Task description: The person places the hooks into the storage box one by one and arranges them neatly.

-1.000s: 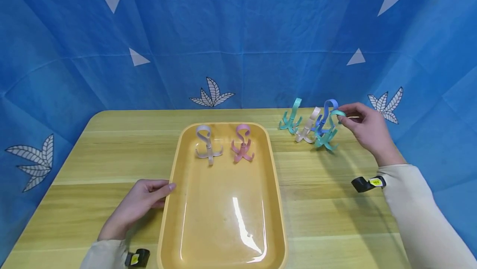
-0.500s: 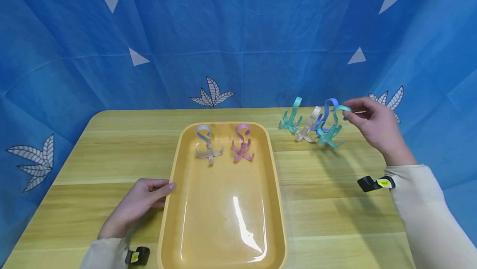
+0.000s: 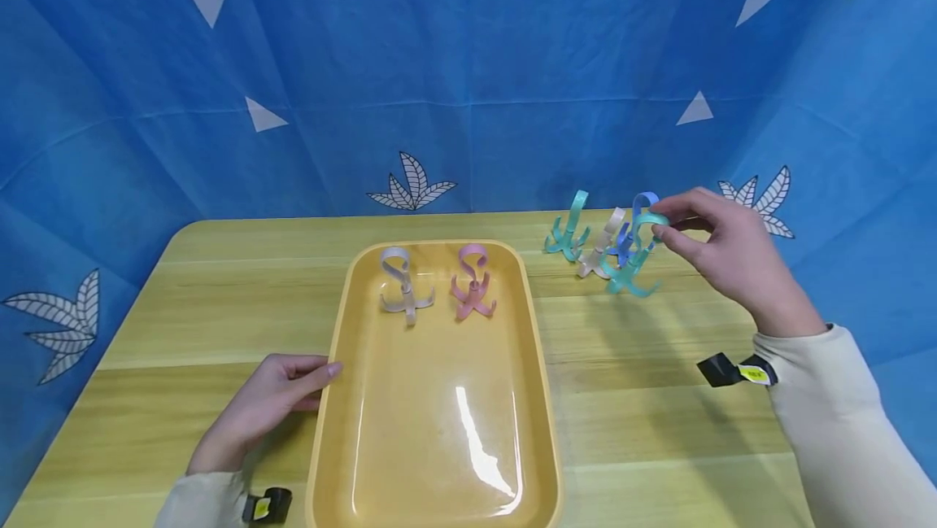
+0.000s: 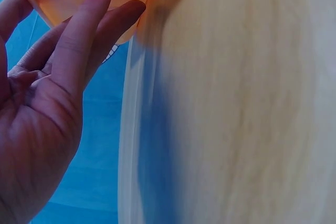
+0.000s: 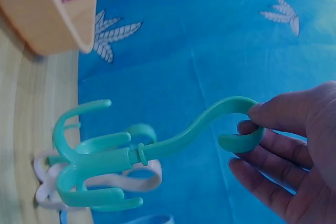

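My right hand [image 3: 732,255] pinches the curved top of a mint-green rotating four-claw hanger hook [image 5: 178,142] between thumb and fingers. The hook hangs tilted, its claws to the lower left of the hand. Close behind it on the table stand a blue hook [image 3: 623,243], a whitish hook [image 3: 602,247] and another green hook [image 3: 567,239]. My left hand [image 3: 263,406] holds the left rim of a yellow tray [image 3: 439,381], thumb on the rim, fingers [image 4: 79,40] against the outer wall. Inside the tray's far end are a grey-white hook [image 3: 407,292] and a pink hook [image 3: 474,292].
The tray lies lengthwise on a wooden table [image 3: 637,422]. A blue cloth backdrop [image 3: 468,64] with white triangles and leaf prints rises behind and at both sides of the table.
The right hand first shifted right with the green hook, drawing it from the blue one, then came slightly back left with the hook tilting. The left hand stays at the tray rim.
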{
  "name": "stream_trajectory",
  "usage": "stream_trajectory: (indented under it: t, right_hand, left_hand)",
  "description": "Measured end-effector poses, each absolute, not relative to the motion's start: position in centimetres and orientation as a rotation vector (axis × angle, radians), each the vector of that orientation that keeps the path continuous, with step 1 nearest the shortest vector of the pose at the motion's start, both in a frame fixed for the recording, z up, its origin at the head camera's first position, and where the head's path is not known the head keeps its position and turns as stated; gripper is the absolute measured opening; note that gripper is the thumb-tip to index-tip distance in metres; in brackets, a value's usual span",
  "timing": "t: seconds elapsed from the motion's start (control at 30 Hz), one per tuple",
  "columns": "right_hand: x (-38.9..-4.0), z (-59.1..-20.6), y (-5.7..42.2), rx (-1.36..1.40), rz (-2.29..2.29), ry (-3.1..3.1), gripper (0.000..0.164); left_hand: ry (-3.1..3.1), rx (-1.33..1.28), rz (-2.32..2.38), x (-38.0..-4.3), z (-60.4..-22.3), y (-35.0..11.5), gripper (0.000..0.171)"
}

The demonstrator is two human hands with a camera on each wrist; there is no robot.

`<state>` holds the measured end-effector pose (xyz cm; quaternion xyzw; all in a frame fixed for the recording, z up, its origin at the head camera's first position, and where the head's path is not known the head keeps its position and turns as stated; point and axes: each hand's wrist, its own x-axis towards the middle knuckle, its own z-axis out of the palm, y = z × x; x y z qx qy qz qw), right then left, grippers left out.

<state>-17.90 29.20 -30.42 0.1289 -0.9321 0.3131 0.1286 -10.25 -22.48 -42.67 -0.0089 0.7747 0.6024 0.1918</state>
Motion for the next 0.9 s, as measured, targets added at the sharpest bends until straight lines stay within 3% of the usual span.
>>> stream_trajectory:
  t: [0.63,0.9]
  right_hand:
    - [-17.0,-28.0,25.0,0.684,0.864,-2.678,0.019]
    - [-17.4,-27.7,23.1,0.847,0.906,-2.632,0.025]
  left_hand:
    - [2.194,-0.012,1.678,-10.2,-42.7,-22.6,0.052]
    - [2.222,-0.032,1.658,-10.1,-42.6,-22.5,0.050]
